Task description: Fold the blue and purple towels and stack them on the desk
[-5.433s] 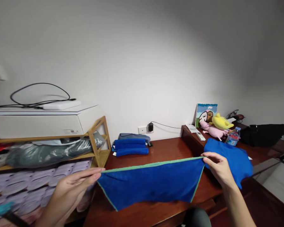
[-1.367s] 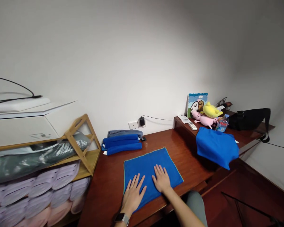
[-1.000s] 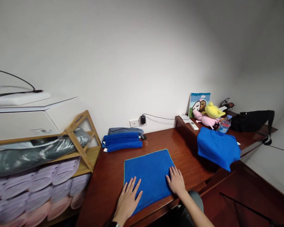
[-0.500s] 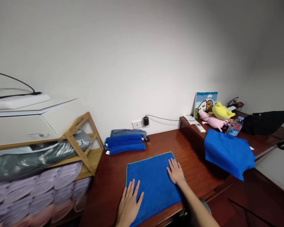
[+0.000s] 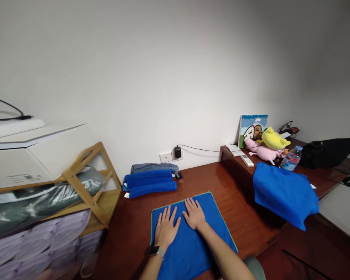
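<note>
A blue towel (image 5: 186,249) with a green edge lies spread flat on the reddish-brown desk (image 5: 198,179). My left hand (image 5: 167,229) rests on its left part, fingers outstretched, a watch on the wrist. Palm down near the towel's far edge, my right hand (image 5: 194,214) also has its fingers apart. Neither hand grips the cloth. Behind the towel, against the wall, are rolled blue towels (image 5: 151,188) and a folded grey-blue cloth (image 5: 148,167). Another blue towel (image 5: 284,192) drapes loosely over the edge of the raised shelf on the right.
On the raised shelf (image 5: 239,167) sit a remote (image 5: 246,160), pink and yellow plush toys (image 5: 275,139), a water bottle (image 5: 291,158), a picture (image 5: 253,128) and a black bag (image 5: 329,153). A wooden rack (image 5: 105,206) stands left. A plugged-in adapter (image 5: 177,151) trails a cable.
My right hand has slid left across the towel, close to my left hand. The left hand has moved farther away from me, toward the towel's far edge. The view has shifted slightly.
</note>
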Action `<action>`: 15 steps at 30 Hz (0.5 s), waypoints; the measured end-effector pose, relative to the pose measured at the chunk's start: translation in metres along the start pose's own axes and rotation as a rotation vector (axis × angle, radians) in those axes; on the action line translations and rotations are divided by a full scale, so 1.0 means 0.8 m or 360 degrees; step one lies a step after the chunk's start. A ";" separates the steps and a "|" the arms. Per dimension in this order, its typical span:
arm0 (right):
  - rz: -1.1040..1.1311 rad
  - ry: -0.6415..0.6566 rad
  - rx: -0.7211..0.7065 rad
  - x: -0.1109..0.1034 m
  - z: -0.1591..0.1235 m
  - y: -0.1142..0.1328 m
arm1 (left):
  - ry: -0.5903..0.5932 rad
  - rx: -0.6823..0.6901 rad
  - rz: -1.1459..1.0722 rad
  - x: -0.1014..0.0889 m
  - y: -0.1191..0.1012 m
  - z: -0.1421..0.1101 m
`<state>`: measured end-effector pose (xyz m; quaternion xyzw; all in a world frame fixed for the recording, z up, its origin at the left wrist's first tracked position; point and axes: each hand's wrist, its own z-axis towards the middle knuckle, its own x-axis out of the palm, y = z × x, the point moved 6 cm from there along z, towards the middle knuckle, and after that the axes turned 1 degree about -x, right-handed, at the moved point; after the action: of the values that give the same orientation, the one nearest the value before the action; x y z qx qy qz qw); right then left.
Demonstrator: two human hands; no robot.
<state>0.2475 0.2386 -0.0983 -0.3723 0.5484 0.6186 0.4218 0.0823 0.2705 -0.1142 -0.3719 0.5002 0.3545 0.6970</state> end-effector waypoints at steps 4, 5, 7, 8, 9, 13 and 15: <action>-0.0103 0.0052 0.0227 -0.022 -0.006 -0.071 | -0.0024 -0.0112 0.0075 0.003 0.043 -0.011; -0.0135 0.0057 0.0295 -0.030 -0.009 -0.092 | -0.0021 -0.0115 0.0082 0.002 0.049 -0.014; -0.0181 0.0067 0.0404 -0.043 -0.013 -0.125 | -0.0010 -0.0119 0.0092 0.000 0.056 -0.018; -0.0192 0.0076 0.0436 -0.046 -0.014 -0.137 | -0.0004 -0.0121 0.0093 -0.001 0.057 -0.018; -0.0198 0.0087 0.0452 -0.049 -0.014 -0.146 | 0.0000 -0.0126 0.0093 -0.002 0.057 -0.019; -0.0195 0.0146 0.0445 -0.056 -0.009 -0.154 | 0.0017 -0.0152 0.0092 -0.006 0.055 -0.016; -0.0206 0.0138 0.0449 -0.060 -0.010 -0.141 | 0.0020 -0.0146 0.0116 -0.012 0.051 -0.014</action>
<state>0.3701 0.2303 -0.0962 -0.3704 0.6223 0.4904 0.4849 0.0395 0.2791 -0.1146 -0.3870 0.5010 0.4000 0.6627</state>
